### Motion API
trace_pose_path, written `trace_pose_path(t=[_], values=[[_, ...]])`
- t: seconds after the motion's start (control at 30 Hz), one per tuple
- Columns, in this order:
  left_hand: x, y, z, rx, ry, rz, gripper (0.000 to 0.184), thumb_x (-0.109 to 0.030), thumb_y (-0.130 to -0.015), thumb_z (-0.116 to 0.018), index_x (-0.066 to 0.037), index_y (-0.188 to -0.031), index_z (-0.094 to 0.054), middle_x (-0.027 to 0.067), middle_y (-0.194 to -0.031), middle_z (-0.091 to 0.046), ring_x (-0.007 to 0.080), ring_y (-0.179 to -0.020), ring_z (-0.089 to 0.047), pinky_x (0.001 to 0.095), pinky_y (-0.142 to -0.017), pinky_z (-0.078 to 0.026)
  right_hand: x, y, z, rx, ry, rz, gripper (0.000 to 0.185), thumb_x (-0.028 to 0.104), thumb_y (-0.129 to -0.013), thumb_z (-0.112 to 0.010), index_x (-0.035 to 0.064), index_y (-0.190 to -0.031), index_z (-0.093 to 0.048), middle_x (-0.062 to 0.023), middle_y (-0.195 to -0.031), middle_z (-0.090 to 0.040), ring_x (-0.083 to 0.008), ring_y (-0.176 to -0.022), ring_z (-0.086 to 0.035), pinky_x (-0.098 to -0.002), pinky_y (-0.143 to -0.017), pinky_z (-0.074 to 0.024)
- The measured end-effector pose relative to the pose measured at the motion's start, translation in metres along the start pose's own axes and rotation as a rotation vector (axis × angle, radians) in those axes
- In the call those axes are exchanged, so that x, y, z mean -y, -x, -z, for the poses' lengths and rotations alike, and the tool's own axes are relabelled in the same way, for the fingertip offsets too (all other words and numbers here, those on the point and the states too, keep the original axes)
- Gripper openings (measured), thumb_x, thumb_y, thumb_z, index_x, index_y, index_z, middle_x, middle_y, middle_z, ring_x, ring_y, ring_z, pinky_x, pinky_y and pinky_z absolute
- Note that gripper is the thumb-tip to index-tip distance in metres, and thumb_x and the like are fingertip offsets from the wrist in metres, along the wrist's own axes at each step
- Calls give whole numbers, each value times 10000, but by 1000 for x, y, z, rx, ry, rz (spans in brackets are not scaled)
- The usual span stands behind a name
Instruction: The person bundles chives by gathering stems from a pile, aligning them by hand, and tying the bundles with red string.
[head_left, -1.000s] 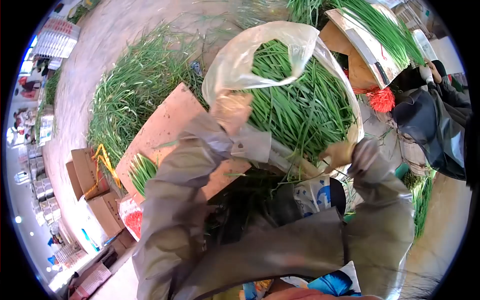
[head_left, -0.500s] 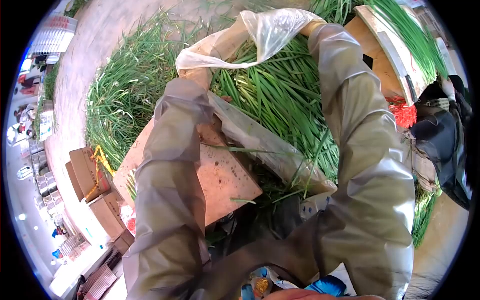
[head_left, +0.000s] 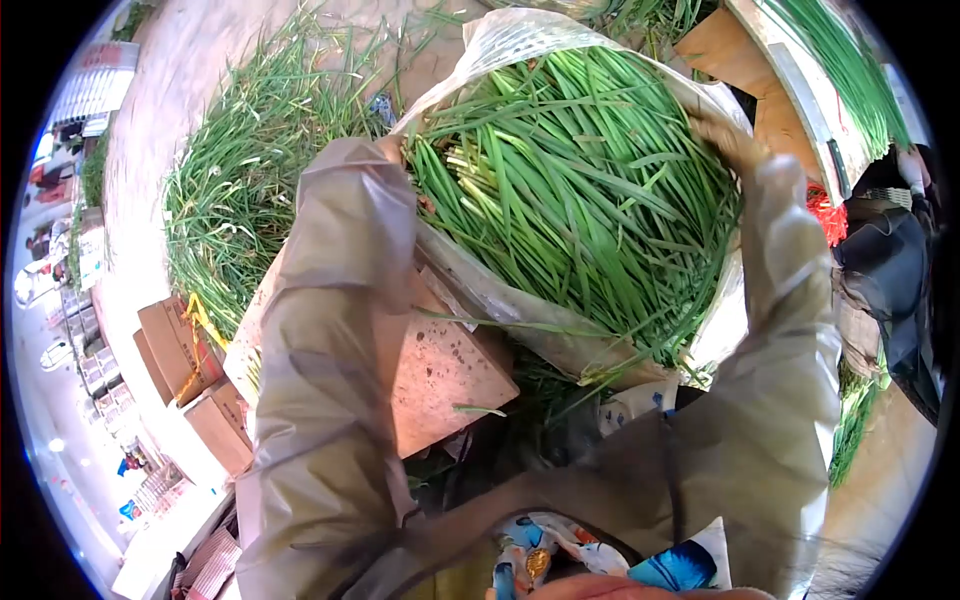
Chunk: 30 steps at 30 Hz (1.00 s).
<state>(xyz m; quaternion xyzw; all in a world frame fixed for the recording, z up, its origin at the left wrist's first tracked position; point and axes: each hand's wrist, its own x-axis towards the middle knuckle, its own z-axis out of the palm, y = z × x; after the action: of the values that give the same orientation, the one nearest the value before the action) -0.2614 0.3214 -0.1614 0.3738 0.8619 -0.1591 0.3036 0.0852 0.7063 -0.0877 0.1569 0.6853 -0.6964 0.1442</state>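
A wide-mouthed, whitish plastic bag (head_left: 545, 312) in front of me is full of long, flat green leafy stalks (head_left: 590, 190), some with pale ends at the left. At the bag's left rim is my left hand (head_left: 393, 149); the sleeve covers nearly all of it and its fingers are hidden. My right hand (head_left: 735, 147) is on the right rim, slightly blurred, with fingers over the edge beside the stalks. The plastic there appears to be in its grasp. Translucent brownish sleeves cover both my arms.
Loose greens (head_left: 235, 190) lie heaped on the floor at the left. A reddish-brown board (head_left: 450, 375) sits below the bag. Cardboard boxes (head_left: 180, 345) stand further left. At right are a slanted board with more greens (head_left: 850, 75) and a person in dark clothes (head_left: 885, 265).
The bag's upper rim has gone back and outward, so the mouth is wider and more stalks show. My right hand moved right and down toward me; my left hand shifted slightly up.
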Motion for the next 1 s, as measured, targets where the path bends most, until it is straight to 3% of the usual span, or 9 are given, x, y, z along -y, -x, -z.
trace_pose_path(t=[0.1,0.13,0.27,0.37,0.53,0.6,0.83,0.9,1.0], values=[[9,28,-1,52,-60,-205,369,-94,-751,-564,-32,-1110,-502,176,-944,-600,304,-912,-590,342,-818,-448,5,47,-14,-263,665,-20,495,259,-863,-590,3,-1267,-461,-141,-1217,-539,-215,-1126,-500,-311,-954,-383],[-2,46,6,-241,-436,-531,294,-18,-821,-485,2,-1113,-464,99,-804,-603,190,-743,-612,286,-593,-474,6,62,-31,-458,697,64,423,206,-852,-598,31,-1228,-513,-145,-1145,-588,-231,-1069,-550,-320,-924,-413],[-16,89,30,-282,292,-400,403,-69,-790,-521,-38,-1188,-465,165,-1031,-573,290,-970,-557,340,-802,-451,58,55,-155,-458,437,349,183,166,-851,-594,99,-1017,-635,-110,-968,-644,-214,-889,-616,-311,-776,-479],[-41,141,45,-480,294,-257,418,-100,-792,-529,-78,-1206,-475,170,-1078,-574,323,-1012,-545,377,-844,-449,39,21,-220,-395,1067,-62,952,524,-675,-693,-45,-1332,-302,-217,-1231,-469,-326,-1156,-433,-366,-1006,-323],[-108,287,42,-775,610,-161,379,-139,-831,-539,-102,-1208,-507,165,-1012,-602,266,-937,-591,351,-802,-478,20,24,-295,-337,1383,-70,934,347,-660,-734,-28,-1354,-234,-180,-1169,-481,-292,-1091,-476,-370,-919,-403],[-125,318,-2,-877,679,-348,377,-105,-839,-553,-82,-1213,-511,139,-1053,-593,192,-957,-583,295,-814,-476,35,34,-291,-405,1236,-192,925,304,-680,-733,93,-1401,-194,-162,-1210,-467,-311,-1103,-482,-382,-890,-440],[-169,407,-84,-192,1593,-528,402,-62,-852,-569,13,-1232,-465,87,-1152,-541,166,-1084,-493,299,-917,-413,38,37,-296,-576,721,-353,764,267,-662,-702,89,-1316,-351,-211,-1046,-600,-364,-999,-569,-400,-868,-444],[-175,401,-75,-227,1834,-439,491,-50,-824,-596,-17,-1278,-411,111,-1197,-500,173,-1091,-485,296,-910,-415,51,69,-311,-749,639,-14,675,258,-658,-704,67,-1242,-423,-207,-981,-613,-365,-957,-576,-416,-813,-455],[-190,371,-55,-383,2212,-394,716,-42,-770,-650,-46,-1361,-246,154,-1275,-410,217,-1123,-451,310,-917,-402,60,101,-343,-836,678,49,632,243,-660,-701,75,-1216,-451,-202,-956,-610,-375,-922,-572,-433,-770,-455]])
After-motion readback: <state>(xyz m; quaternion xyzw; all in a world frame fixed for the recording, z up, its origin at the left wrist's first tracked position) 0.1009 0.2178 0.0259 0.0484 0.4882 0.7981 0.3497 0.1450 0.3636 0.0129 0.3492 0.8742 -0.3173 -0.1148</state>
